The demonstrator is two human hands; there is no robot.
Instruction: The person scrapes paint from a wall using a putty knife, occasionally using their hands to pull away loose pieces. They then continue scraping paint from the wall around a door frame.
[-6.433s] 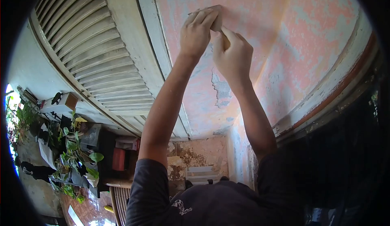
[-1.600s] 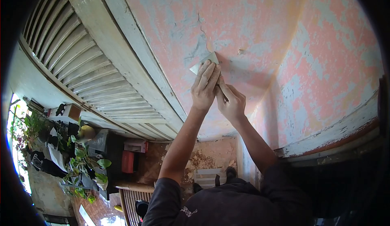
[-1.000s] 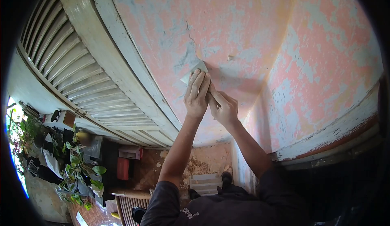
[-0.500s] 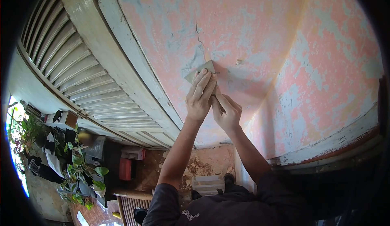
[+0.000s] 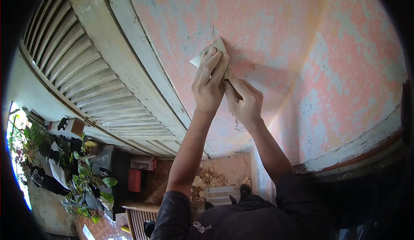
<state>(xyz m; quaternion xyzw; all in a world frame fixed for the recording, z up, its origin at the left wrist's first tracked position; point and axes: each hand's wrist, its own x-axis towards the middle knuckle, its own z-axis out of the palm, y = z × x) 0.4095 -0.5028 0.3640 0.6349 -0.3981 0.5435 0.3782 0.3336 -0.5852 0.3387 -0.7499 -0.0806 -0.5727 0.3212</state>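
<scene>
A flat, pale-grey putty knife (image 5: 217, 46) lies with its wide blade against the pink, patchy wall (image 5: 267, 20). My left hand (image 5: 208, 84) presses its fingers together over the blade, near its middle. Just below and to the right, my right hand (image 5: 246, 101) is closed around the narrow end, most of which the fingers hide. Above the blade's corner, a short part of a thin crack (image 5: 213, 29) shows in the wall.
On the left is a louvred shutter door (image 5: 95, 76) with a pale frame. The wall meets a second peeling wall (image 5: 345, 89) at a corner on the right. Lower left are potted plants (image 5: 86, 184), a red box (image 5: 134, 179) and a slatted wooden chair (image 5: 140, 218). A slatted step (image 5: 220, 193) lies near my feet.
Both hands have moved the putty knife up along the wall, over the lower part of the crack. The blade now looks more tilted away from the wall.
</scene>
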